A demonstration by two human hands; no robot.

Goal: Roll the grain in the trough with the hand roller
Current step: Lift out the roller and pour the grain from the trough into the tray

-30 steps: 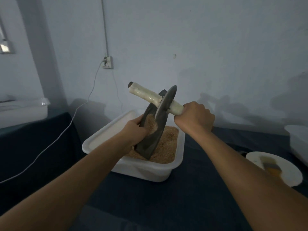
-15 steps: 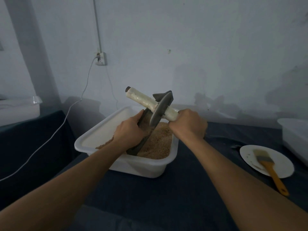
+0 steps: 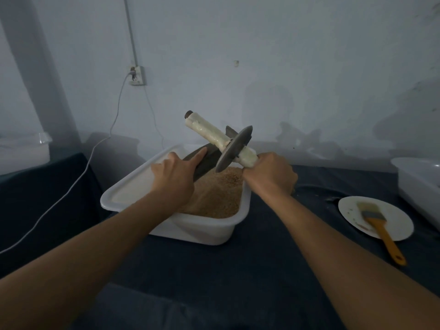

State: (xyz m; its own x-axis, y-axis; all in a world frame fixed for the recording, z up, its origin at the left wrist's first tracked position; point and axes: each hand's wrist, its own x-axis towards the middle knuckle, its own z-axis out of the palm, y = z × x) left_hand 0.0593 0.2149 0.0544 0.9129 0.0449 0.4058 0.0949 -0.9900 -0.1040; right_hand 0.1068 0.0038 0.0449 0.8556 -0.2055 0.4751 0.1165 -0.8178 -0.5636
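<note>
Head view shows the dark trough [image 3: 204,160] lowered from steep toward the grain [image 3: 216,194] in the white tub [image 3: 190,228]; left hand [image 3: 175,177] grips it, forefinger extended, right hand [image 3: 270,173] clasps the lifted hand roller [image 3: 234,148], so rolling seems not yet begun.

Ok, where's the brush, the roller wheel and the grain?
brush [image 3: 371,210]: head view, on its bristles.
roller wheel [image 3: 234,148]: head view, on the disc's face.
grain [image 3: 219,194]: head view, on the heap's middle.

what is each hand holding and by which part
Right hand grips the hand roller by its near handle end. Left hand holds the dark trough by its edge.
</note>
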